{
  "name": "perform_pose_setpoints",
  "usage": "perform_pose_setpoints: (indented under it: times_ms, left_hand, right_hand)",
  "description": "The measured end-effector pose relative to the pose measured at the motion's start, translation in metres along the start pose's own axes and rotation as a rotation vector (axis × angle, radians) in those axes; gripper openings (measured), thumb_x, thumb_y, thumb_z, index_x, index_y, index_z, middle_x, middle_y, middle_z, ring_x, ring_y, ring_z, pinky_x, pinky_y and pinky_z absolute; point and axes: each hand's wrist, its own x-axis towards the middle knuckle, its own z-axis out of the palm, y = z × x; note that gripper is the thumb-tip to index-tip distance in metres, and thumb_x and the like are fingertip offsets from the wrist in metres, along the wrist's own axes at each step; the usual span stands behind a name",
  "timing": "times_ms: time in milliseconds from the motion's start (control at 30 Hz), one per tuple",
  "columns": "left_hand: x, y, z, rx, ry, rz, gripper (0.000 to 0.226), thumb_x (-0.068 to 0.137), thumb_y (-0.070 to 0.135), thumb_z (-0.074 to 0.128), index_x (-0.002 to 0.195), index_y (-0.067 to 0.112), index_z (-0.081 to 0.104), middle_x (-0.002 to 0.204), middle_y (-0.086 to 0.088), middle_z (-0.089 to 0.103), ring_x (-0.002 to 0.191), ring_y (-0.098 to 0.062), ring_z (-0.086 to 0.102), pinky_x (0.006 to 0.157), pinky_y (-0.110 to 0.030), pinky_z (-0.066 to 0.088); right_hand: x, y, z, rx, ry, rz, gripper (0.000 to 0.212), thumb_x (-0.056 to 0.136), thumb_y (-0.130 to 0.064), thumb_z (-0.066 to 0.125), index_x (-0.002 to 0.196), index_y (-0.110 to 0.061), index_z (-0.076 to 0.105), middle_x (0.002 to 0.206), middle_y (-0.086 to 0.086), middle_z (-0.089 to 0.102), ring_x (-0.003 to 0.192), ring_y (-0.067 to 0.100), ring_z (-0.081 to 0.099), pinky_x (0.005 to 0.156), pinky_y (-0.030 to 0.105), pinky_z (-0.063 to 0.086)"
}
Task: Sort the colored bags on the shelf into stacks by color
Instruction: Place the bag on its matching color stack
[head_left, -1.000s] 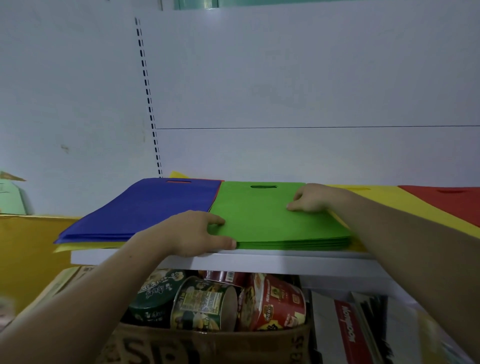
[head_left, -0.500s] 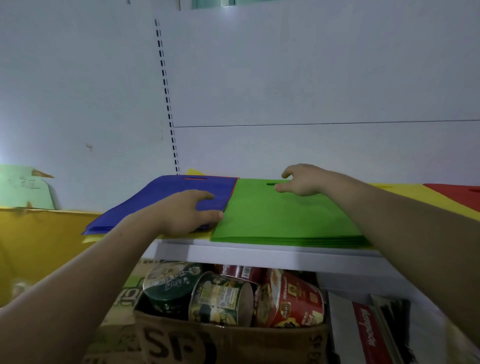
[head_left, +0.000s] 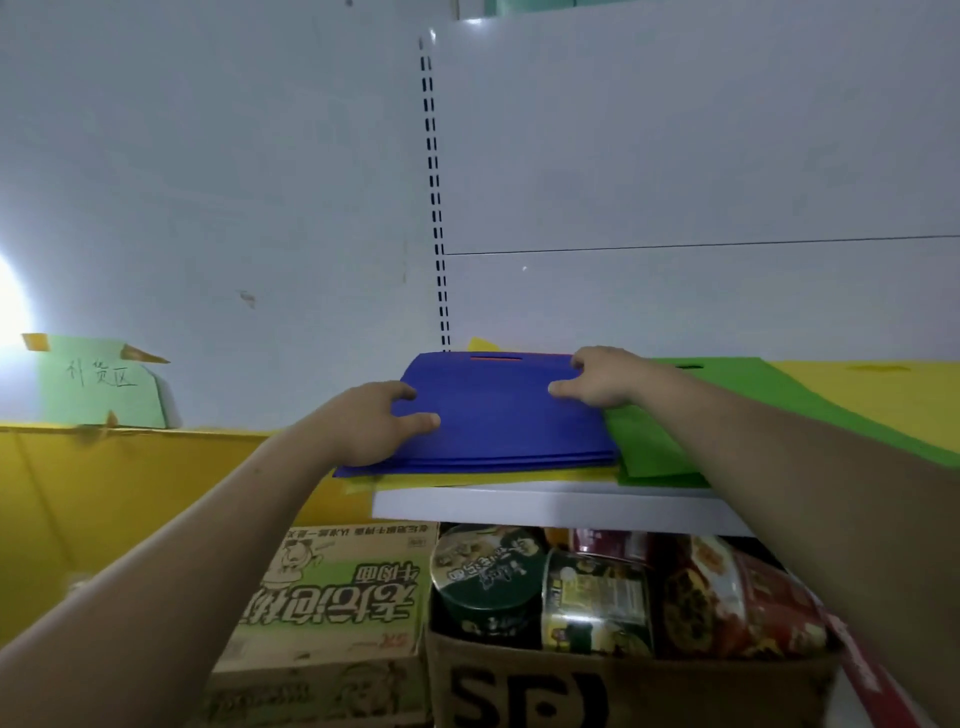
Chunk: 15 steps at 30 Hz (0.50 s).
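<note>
Two-handed work on the blue stack (head_left: 509, 421), at the left end of the white shelf (head_left: 545, 506).

Biggest risk: tipping the whole pile off the shelf end. Cause: overhang at the left front corner, with only a noodle carton (head_left: 337, 587) below.

Next: dragging along the yellow bags (head_left: 493, 475) lying directly under the blue, through fabric-on-fabric friction. Would leave colours mixed.

Smaller: fanning out the top sheets if pushed from one side only.

Smallest: nudging the green stack (head_left: 753, 421), butted against the blue's right edge.

Grip, near side: left hand (head_left: 371, 423) draped over the left edge, thumb and forefinger lying on top. Cannot tell whether the lower fingers are tucked beneath, hidden by the hand itself.

Far side: right hand (head_left: 602, 376) spread on the far right corner, pressing down, thumb flat on top, pinching nothing.

Looks: flat, thin, floppy bags, several layers deep. Front edges slightly stepped, not squared.

One handle slot (head_left: 496, 357) near the far edge, orange-red showing through it.

Small yellow corner (head_left: 480, 344) poking out behind.
</note>
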Motion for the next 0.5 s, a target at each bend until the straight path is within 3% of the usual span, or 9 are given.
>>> perform_pose_setpoints:
  times_ms: [200, 367, 500]
  left_hand:
    - [0.016, -0.038, -0.001, -0.102, -0.014, -0.026, 0.061, 0.092, 0.054, 0.044, 0.141, 0.02, 0.039, 0.138, -0.004, 0.049, 0.112, -0.024, 0.054, 0.094, -0.037, 0.045]
    - [0.02, -0.038, 0.009, -0.11, -0.097, 0.022, 0.052, 0.098, 0.048, 0.033, 0.137, 0.015, 0.043, 0.136, -0.005, 0.051, 0.115, -0.024, 0.052, 0.092, -0.03, 0.038]
    - [0.018, -0.034, 0.008, -0.089, -0.097, -0.011, 0.062, 0.096, 0.048, 0.041, 0.144, 0.012, 0.033, 0.146, -0.005, 0.04, 0.129, -0.024, 0.042, 0.103, -0.03, 0.031]
  right_hand:
    - [0.011, -0.03, 0.017, -0.011, -0.032, 0.147, 0.065, 0.093, -0.054, 0.047, 0.135, -0.004, 0.046, 0.14, 0.012, 0.048, 0.123, 0.028, 0.049, 0.097, 0.032, 0.039]
    - [0.009, -0.033, 0.025, -0.135, -0.084, 0.213, 0.067, 0.097, -0.056, 0.032, 0.137, -0.004, 0.045, 0.146, 0.011, 0.041, 0.129, 0.03, 0.043, 0.101, 0.034, 0.036]
    - [0.013, -0.03, 0.021, -0.216, -0.066, 0.19, 0.061, 0.093, -0.061, 0.039, 0.112, -0.008, 0.061, 0.125, 0.009, 0.056, 0.105, 0.028, 0.053, 0.087, 0.034, 0.042]
